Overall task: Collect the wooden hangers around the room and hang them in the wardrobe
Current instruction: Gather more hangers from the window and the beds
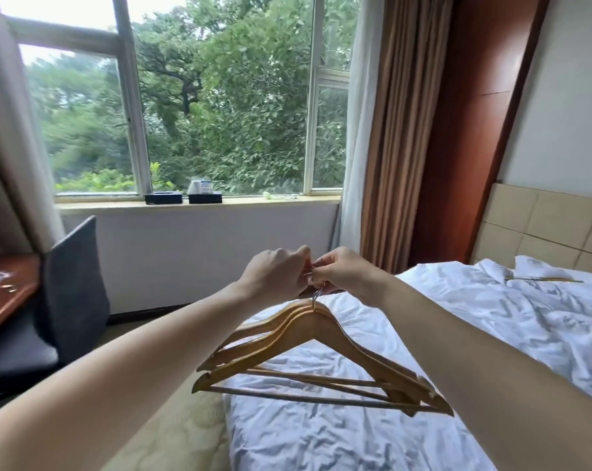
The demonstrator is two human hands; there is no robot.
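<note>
1. Head view, hard-to-see bits first: the bundle of wooden hangers (308, 334) overlaps so tightly that I cannot count it. Their metal hooks (316, 296) vanish up between the fingers, so the exact grip is hidden.
2. On the right, the hangers' lower bars slip behind the right forearm. On the left, the table (5, 287) is cut off by the frame edge, and what lies on it is a blur. A dark chair (72, 277) stands just beside it.
3. Far up the bed (355, 436), a thin wooden bar (542, 279) pokes out of the rumpled white sheets. It may be another hanger, but most of it is buried.
4. Containers: two black boxes (163, 198) sit side by side on the window sill (253, 201). A white-and-blue item (200, 186) stands behind the right one, and I cannot tell what the boxes hold.
5. Now the hands: the left hand (274, 273) is curled tight, fingertips pinching at the hooks.
6. The right hand (347, 273) is curled the same way and meets the left right at the hook tops.
7. The hangers dangle beneath both hands, tilted, above the bed's near corner.
</note>
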